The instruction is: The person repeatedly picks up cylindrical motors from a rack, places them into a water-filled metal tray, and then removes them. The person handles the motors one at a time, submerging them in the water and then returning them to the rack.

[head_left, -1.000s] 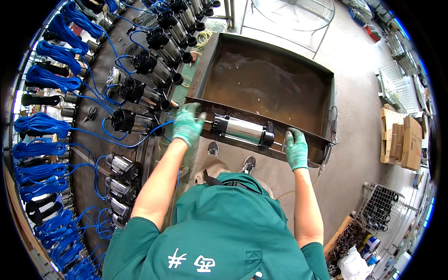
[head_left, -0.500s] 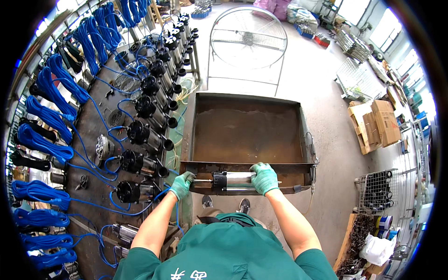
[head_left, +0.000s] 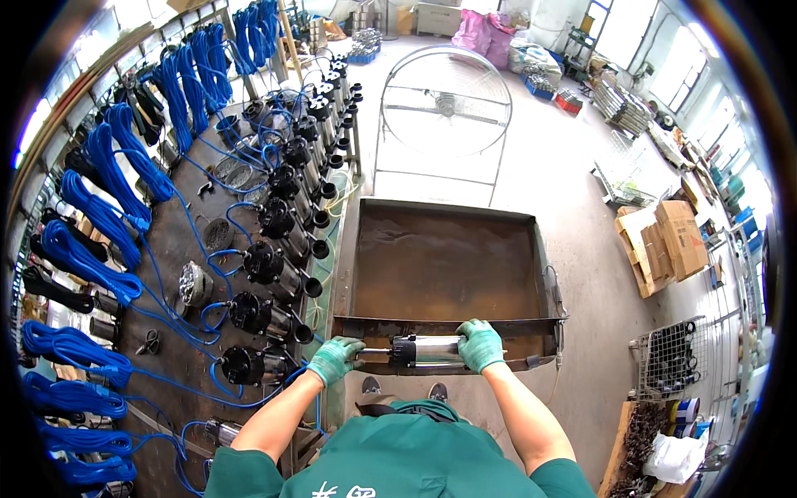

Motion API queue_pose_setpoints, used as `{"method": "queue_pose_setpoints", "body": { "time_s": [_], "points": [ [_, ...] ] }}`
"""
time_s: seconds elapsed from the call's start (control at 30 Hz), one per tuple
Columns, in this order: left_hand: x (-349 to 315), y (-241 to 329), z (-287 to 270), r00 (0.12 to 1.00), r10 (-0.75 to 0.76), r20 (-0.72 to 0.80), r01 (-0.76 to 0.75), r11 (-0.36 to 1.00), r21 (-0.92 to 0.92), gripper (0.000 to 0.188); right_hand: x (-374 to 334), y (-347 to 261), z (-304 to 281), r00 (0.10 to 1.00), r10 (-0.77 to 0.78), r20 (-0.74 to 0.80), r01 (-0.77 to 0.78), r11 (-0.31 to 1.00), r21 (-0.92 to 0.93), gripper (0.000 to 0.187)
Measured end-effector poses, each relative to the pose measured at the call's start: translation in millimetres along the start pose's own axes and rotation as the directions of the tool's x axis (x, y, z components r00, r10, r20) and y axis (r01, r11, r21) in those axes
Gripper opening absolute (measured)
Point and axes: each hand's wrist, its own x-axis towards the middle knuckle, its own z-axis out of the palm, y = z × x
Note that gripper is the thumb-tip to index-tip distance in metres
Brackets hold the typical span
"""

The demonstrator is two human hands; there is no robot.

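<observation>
A silver cylindrical pump motor (head_left: pixel 440 351) lies level across the front strip of a water-filled metal tank (head_left: pixel 448 322), with a thin shaft sticking out of its dark left end. My right hand (head_left: pixel 480 345), in a green glove, is wrapped over the motor's right end. My left hand (head_left: pixel 335 360), gloved the same way, closes around the tip of the shaft; its thumb is partly hidden. Brownish water (head_left: pixel 448 266) fills the tank behind the crossbar.
On my left, a dark workbench (head_left: pixel 158 299) carries a row of upright pumps (head_left: pixel 264 261) with blue cables (head_left: pixel 100 212). A large fan (head_left: pixel 446 104) stands beyond the tank. Cardboard boxes (head_left: pixel 681 241) and a wire basket (head_left: pixel 671 357) sit to the right.
The whole view has shifted, so the tank and bench appear lower. My left hand's fingers reach further along the shaft; my right hand keeps its hold on the motor.
</observation>
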Motion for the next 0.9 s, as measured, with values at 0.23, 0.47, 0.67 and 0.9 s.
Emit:
{"method": "queue_pose_setpoints", "body": {
  "time_s": [0.23, 0.47, 0.67, 0.9],
  "points": [
    [17.2, -30.0, 27.7, 0.753, -0.515, 0.41, 0.651, 0.492, -0.577, 0.052, 3.1, 1.3, 1.3, 0.998, -0.056, -0.01, 0.056, 0.998, -0.009, 0.019],
    [14.7, 6.3, 12.1, 0.922, -0.361, -0.138, 0.246, 0.824, -0.51, 0.041, 3.8, 3.8, 1.4, 0.999, -0.033, -0.02, 0.033, 0.999, -0.007, 0.018],
    [6.3, -12.6, 15.4, 0.982, -0.06, -0.181, -0.004, 0.942, -0.335, 0.02, 3.3, 9.6, 7.1, 0.994, -0.049, -0.098, 0.051, 0.998, 0.023, 0.012],
    [36.6, -20.2, 37.9, 0.585, -0.648, 0.488, 0.737, 0.174, -0.653, 0.046, 3.6, 4.5, 4.7, 0.984, -0.119, -0.131, 0.124, 0.992, 0.038, 0.012]
  ]
}}
